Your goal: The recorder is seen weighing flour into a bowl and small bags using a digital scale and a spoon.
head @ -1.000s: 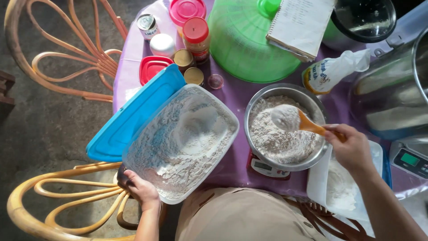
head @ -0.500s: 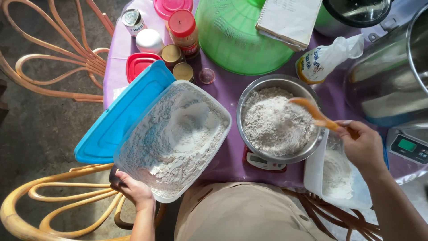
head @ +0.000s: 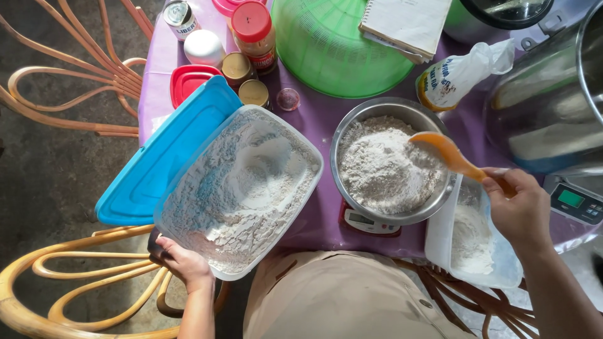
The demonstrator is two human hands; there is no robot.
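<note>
My left hand grips the near corner of a large clear plastic container full of flour, tilted off the table edge. Its blue lid lies under it on the left. My right hand holds an orange spoon whose empty bowl hovers over the right rim of a steel bowl heaped with flour. The steel bowl stands on a small kitchen scale.
A smaller clear tub with flour sits under my right wrist. A green colander, notebook, jars, red lid, plastic bag, second scale and large steel pot crowd the purple table. Rattan chairs stand left.
The spoon, which lay loaded in the steel bowl's flour, has been lifted and now hangs empty over the bowl's right rim. The flour container stays held by my left hand.
</note>
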